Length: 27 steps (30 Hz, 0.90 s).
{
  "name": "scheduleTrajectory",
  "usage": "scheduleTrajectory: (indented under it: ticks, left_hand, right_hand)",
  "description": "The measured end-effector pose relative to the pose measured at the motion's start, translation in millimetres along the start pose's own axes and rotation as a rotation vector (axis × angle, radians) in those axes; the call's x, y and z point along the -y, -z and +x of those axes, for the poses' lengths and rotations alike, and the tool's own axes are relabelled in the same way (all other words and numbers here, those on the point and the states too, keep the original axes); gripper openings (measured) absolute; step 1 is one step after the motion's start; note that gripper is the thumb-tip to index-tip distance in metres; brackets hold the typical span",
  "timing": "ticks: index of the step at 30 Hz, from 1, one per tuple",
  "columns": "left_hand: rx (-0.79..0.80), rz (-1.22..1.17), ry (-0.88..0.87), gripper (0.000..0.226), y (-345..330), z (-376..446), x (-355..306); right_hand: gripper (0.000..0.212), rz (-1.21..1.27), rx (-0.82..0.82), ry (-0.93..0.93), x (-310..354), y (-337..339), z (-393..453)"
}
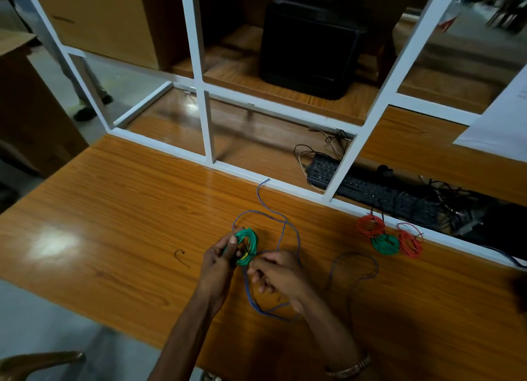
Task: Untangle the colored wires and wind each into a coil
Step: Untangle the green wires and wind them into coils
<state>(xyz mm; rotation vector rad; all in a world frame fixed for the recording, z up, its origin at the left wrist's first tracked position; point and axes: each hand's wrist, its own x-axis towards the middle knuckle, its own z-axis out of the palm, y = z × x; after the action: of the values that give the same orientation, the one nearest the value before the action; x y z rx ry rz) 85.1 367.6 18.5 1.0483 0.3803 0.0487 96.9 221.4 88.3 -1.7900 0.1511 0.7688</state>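
The left hand (221, 255) gripped the green coil (245, 246) above the table (114, 209); the right hand (275, 272) pinched its free end just beside it. The blue wire (285, 226) lay loose around the coil. Light and springy, the coil likely wanted holding across its turns.

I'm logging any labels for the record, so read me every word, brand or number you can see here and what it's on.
None can be read.
White paper sheet at the right edge: faint print, too blurred.
Black keyboard behind the white frame: key legends too small.
Cardboard box: one dark mark, unreadable.
Green coil in the hands: no print visible.
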Motion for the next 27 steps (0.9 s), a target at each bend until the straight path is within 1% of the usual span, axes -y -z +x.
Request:
scheduleTrajectory:
  ticks: [5,9,12,18,19,21,22,25,27]
  left_hand:
    - [-0.006,-0.061,0.022,0.037,-8,-4,0]
    - [-0.033,-0.073,0.038,0.029,-16,-2,5]
    - [-0.035,-0.069,0.047,0.025,-28,0,6]
    - [-0.011,-0.084,0.056,0.024,-55,6,9]
    - [-0.013,-0.098,0.045,0.030,-59,7,10]
    - [-0.025,-0.123,0.039,0.058,-65,10,12]
    - [-0.034,-0.137,0.047,0.061,-68,11,12]
    - [-0.040,-0.133,0.065,0.037,-74,15,20]
    - [-0.013,-0.105,0.079,0.034,-82,14,25]
  right_hand:
    - [0.019,-0.004,-0.004,0.010,4,9,4]
    - [0.016,-0.010,0.019,0.019,6,19,6]
    - [0.011,0.037,0.040,0.032,1,29,7]
    - [0.009,0.115,0.012,0.026,-7,53,8]
    - [0.009,0.131,0.007,0.027,-8,57,8]
    - [0.009,0.148,0.002,0.025,-9,64,8]
    - [0.009,0.152,-0.004,0.021,-11,67,7]
    - [0.010,0.174,-0.030,0.004,-15,73,5]
    - [0.009,0.181,-0.041,0.001,-18,76,3]
